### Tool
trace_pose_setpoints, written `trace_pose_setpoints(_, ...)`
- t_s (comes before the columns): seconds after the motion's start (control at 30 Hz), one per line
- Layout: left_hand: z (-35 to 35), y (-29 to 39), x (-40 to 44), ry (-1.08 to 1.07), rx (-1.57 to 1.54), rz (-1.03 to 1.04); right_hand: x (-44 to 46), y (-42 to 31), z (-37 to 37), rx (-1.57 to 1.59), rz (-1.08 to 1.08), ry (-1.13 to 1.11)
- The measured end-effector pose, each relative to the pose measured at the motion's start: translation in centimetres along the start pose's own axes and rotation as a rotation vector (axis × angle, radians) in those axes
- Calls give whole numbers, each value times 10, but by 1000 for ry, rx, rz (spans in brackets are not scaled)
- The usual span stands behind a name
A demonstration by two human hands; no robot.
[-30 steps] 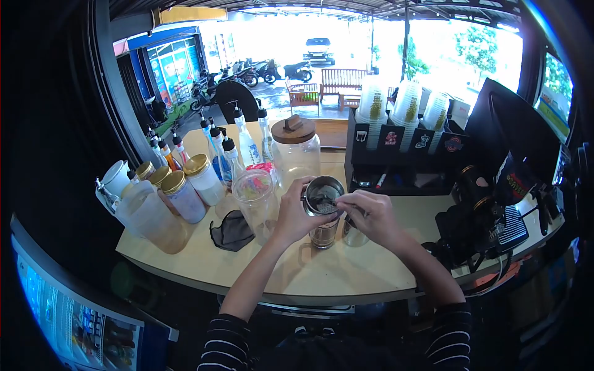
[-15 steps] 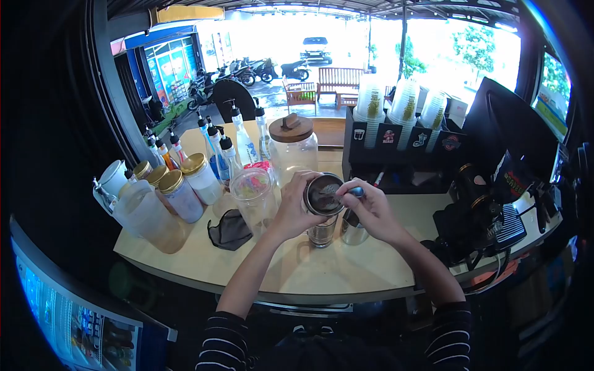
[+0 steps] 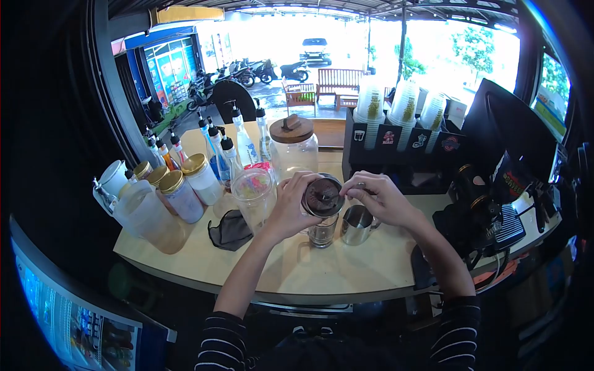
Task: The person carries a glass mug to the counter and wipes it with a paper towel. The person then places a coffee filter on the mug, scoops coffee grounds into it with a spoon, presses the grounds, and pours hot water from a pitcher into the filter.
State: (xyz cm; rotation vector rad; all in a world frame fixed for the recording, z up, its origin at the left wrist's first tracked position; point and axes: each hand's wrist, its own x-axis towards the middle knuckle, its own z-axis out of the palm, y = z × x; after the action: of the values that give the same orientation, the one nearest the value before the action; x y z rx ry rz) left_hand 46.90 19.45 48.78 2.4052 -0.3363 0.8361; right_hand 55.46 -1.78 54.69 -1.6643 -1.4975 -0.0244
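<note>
My left hand (image 3: pixel 292 207) is closed around a metal cup (image 3: pixel 307 206), its mouth tilted toward me and dark brown contents (image 3: pixel 323 194) showing inside. My right hand (image 3: pixel 380 198) is at the cup's right rim, fingers pinched on a thin spoon-like utensil (image 3: pixel 360 185), mostly hidden by the fingers. Directly beneath the cup stands a clear glass (image 3: pixel 322 235). Just right of that glass, a steel milk pitcher (image 3: pixel 356 226) sits upright under my right hand.
To the left are a clear plastic jug (image 3: pixel 252 195), a dark cloth (image 3: pixel 230 230), gold-lidded jars (image 3: pixel 201 179) and pump bottles (image 3: pixel 244 139). A wooden-lidded jar (image 3: pixel 294 151) stands behind. Stacked cups (image 3: pixel 403 102) fill a black holder (image 3: pixel 396 161); a black machine (image 3: pixel 470 213) is at right.
My right hand has shifted right, uncovering more of the milk pitcher. The cup is turned slightly, and its contents look darker and fuller. My left hand keeps its hold.
</note>
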Motion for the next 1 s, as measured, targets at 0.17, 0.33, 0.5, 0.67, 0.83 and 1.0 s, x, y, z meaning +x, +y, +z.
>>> trace_pose_setpoints(0.17, -5, 5, 0, -22, 69, 16, 12, -15, -13, -161, -35, -142)
trace_pose_setpoints(0.33, -1, 7, -2, 21, 66, 58, 16, -17, -5, -181, -63, -165)
trace_pose_setpoints(0.5, 9, -3, -6, 145, -17, 18, 13, -11, 13, -11, 62, 44)
trace_pose_setpoints(0.67, 17, 0, -9, 209, -3, 4, 11, -1, 30, 51, 135, 213)
trace_pose_setpoints(0.83, 23, 5, -10, 292, 106, 64, 10, -2, 35, 112, 199, 373)
trace_pose_setpoints(1.0, 18, 4, -10, 232, 164, 46, 10, 0, 20, -32, 59, 122)
